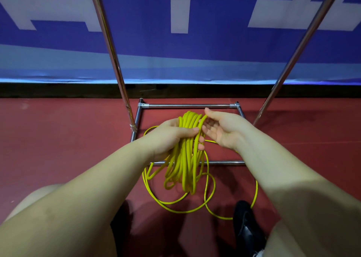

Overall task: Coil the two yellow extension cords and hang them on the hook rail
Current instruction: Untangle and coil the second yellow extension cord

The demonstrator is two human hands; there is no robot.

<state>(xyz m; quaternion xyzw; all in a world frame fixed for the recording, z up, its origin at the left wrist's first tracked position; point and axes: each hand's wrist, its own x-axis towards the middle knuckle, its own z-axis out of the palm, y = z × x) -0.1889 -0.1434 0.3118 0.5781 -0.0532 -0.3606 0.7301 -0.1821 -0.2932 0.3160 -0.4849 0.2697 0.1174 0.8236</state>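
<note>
Left hand [172,135], centre of the frame: fingers and thumb curled round a bundle of yellow cord [185,159], gripping the loops near their top; the loops hang down below the fist.

Right hand [222,129], just right of the bundle: palm turned toward it, fingers loosely bent, fingertips touching one strand at the top of the loops. Whether the strand is pinched cannot be told.

Loose cord [211,208], lower centre: thin yellow line running from the bundle and lying in wide curves on the red floor [58,139], passing over the near bar of the rack.

Metal rack base [187,106], centre, behind and below the hands: chrome rectangle on the floor, the hands held above it. Two chrome poles [109,41] rise from its sides toward the upper left and upper right of the frame.

Blue and white banner [195,51], upper half, behind the poles.

Black shoe [246,223], lower right, beside the loose cord.
</note>
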